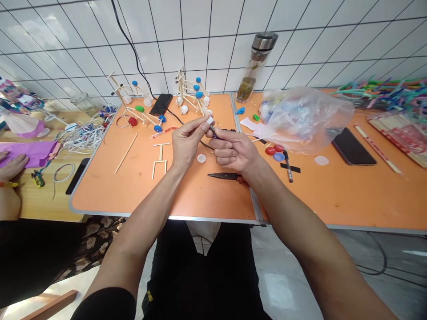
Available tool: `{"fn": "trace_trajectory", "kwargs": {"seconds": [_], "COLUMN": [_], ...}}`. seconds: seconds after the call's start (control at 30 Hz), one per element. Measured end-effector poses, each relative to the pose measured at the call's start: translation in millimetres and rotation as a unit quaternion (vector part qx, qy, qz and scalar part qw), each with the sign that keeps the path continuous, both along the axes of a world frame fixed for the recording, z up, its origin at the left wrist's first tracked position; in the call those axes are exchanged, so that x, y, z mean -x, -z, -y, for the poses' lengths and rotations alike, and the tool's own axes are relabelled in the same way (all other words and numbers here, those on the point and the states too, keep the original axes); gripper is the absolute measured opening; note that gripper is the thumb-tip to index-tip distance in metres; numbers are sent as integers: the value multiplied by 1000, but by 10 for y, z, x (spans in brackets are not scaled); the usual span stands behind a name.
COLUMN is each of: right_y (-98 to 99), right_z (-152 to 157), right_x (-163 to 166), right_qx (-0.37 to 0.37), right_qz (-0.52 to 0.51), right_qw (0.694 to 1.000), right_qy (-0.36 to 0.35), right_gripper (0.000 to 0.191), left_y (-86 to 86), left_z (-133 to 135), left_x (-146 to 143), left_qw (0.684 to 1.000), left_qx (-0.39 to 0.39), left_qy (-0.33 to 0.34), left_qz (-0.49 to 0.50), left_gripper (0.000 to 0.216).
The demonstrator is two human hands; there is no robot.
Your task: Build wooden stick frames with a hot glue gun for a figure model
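My left hand (187, 144) is closed in a pinch on a small white piece (210, 120). Fingers curled, my right hand (233, 150) grips a thin dark pointed tool (212, 128) whose tip meets the white piece; its handle is mostly hidden in the fist. Below the hands lie a clear round disc (201, 158) and dark-bladed scissors (224, 176), their handles partly under my right wrist. A small frame of wooden sticks (161, 162) rests left of my left hand, with a loose stick (126, 153) farther left.
Two stick models with coloured caps, one left (139, 108) and one centre (196, 95), stand near the wall. A glass bottle (248, 84), a plastic bag (303, 118) and a phone (354, 147) are to the right. Another person's hand (13, 162) rests on purple material at far left.
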State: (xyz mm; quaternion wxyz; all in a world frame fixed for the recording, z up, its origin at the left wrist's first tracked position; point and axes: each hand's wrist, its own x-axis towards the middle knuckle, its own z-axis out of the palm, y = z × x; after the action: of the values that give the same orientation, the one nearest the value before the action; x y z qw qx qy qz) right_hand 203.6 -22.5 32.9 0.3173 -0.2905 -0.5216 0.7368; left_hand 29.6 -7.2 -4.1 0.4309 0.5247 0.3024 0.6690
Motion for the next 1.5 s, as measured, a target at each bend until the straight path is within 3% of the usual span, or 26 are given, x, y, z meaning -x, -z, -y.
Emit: {"fn": "trace_trajectory", "kwargs": {"seconds": [0.07,0.1,0.2,0.23,0.27,0.33,0.4,0.47,0.57,0.63,0.7,0.8,0.87,0.97,1.03,1.07,1.13,1.2,1.23,1.27,1.33,1.4,1.43,1.5], "right_y": [80,133,260,272,265,200,105,35,46,114,188,260,276,265,232,209,153,105,90,84,100,144,169,211], "right_z": [19,41,114,128,132,109,62,19,-4,4,18,53,88,140,152,146,112,62,37,16,-9,-5,6,46], "right_x": [78,131,261,276,273,215,122,50,57,119,181,228,247,284,294,286,241,172,141,118,108,141,167,221], "right_qx": [-88,-160,-337,-354,-344,-282,-189,-82,14,-48,-189,-367,-403,-411,-403,-392,-337,-218,-147,-85,-37,-115,-186,-319], "right_qz": [97,177,409,439,431,342,227,126,11,45,157,379,496,574,564,535,417,243,158,89,26,77,139,297], "right_qw": [987,960,804,777,786,860,938,985,999,990,945,803,722,667,678,704,805,925,966,987,995,977,950,859], "right_qy": [89,148,268,279,280,254,181,79,42,121,217,278,264,239,246,253,254,194,145,104,86,163,210,268], "right_gripper": [23,22,17,17,17,18,22,22,22,25,28,27,33,43,40,35,26,25,25,25,24,25,25,24], "left_y": [67,109,205,215,212,174,113,60,38,61,94,125,130,136,145,150,152,144,139,135,133,143,149,164], "left_z": [-36,-57,-101,-104,-99,-75,-44,-26,-42,-73,-101,-115,-111,-103,-99,-97,-92,-88,-90,-94,-109,-122,-125,-121], "left_x": [9,13,24,26,27,27,22,19,22,30,39,47,46,35,23,16,2,-8,-10,-10,-2,13,20,26], "left_qw": [999,998,994,993,993,995,998,1000,1000,999,998,998,996,995,997,997,998,999,1000,1000,1000,999,999,997], "left_qx": [15,30,70,74,74,60,37,14,22,49,61,49,43,43,41,39,32,19,10,3,-7,-7,-4,2], "left_qy": [-31,-44,-56,-56,-54,-44,-24,-6,4,7,3,-26,-43,-49,-46,-43,-34,-25,-21,-17,-14,-24,-33,-54], "left_qz": [-23,-37,-67,-70,-69,-61,-43,-19,2,1,-8,-43,-66,-70,-55,-45,-30,-19,-16,-14,-17,-30,-39,-55], "left_gripper": [30,29,23,21,20,20,24,30,37,39,40,37,35,37,40,41,42,40,39,38,38,40,40,38]}}
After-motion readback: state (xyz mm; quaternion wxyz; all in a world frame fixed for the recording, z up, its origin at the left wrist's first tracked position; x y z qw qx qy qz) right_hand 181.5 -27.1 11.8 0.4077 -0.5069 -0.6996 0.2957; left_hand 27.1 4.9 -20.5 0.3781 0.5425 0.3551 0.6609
